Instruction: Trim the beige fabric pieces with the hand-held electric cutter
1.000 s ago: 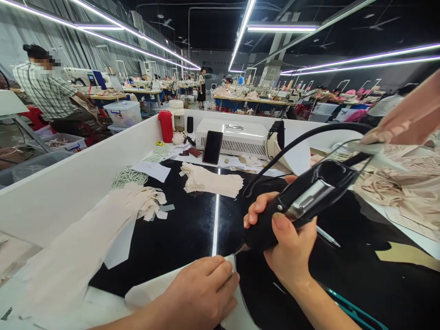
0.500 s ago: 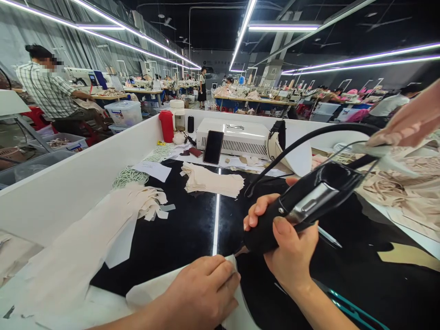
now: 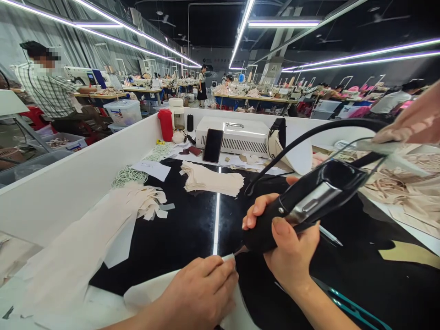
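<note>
My right hand [image 3: 288,250] is wrapped round a black corded hand tool [image 3: 305,197] with a shiny metal plate on its side. The tool tilts down to the left, and its narrow tip [image 3: 241,250] meets the corner of a pale fabric piece [image 3: 161,286]. My left hand [image 3: 206,286] presses and pinches that fabric close to the tip, fingers closed. Its fingertips hide part of the edge. Under both hands lies a black work surface [image 3: 172,243]. Just right of my right hand is a pen [image 3: 330,234].
Cut cream fabric strips [image 3: 213,178] lie ahead, beside a phone [image 3: 213,145] and a white vented box [image 3: 237,130]. More cream fabric [image 3: 68,247] spreads left. A black cable [image 3: 295,142] arches to a blurred pinkish shape [image 3: 409,123]. Teal-handled scissors or similar [image 3: 354,305] rest near the front right.
My left hand has shifted very slightly, its fingers a little further over the fabric's corner. The tool stays almost where it was. At far left, the seated person's arm has moved.
</note>
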The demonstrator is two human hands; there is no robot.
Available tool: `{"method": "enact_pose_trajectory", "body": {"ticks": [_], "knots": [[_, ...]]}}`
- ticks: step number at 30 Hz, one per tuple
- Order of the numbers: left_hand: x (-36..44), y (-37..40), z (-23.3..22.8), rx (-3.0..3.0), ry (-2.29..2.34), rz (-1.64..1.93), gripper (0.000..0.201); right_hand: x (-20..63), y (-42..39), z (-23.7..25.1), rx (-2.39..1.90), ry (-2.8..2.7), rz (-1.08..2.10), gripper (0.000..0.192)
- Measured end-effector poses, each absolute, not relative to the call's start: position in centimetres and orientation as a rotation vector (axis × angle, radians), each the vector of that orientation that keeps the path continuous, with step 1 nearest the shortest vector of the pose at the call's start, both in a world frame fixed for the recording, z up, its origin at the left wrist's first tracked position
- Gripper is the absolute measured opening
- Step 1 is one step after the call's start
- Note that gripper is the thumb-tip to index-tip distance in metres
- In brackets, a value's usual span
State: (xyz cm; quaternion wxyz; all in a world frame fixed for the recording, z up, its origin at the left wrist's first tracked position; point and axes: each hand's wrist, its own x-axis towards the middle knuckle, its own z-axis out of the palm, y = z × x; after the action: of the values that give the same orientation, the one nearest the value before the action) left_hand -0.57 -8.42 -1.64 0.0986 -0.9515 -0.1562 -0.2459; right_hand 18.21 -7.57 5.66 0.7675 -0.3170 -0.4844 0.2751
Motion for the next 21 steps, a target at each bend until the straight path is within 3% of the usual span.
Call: {"method": "enact_pose_trajectory", "body": {"ticks": [15, 21], "knots": [[-0.58, -8.44, -0.97, -2.802, -0.452, -0.813, 0.023, 18.25, -7.35, 5.85, -0.674, -1.04, 0.601, 0.034], [-0.48, -8.43, -0.96, -2.786, -0.45, -0.835, 0.023, 17.99, -7.5, 6.18, -0.67, -1.009, 0.592, 0.041]]}}
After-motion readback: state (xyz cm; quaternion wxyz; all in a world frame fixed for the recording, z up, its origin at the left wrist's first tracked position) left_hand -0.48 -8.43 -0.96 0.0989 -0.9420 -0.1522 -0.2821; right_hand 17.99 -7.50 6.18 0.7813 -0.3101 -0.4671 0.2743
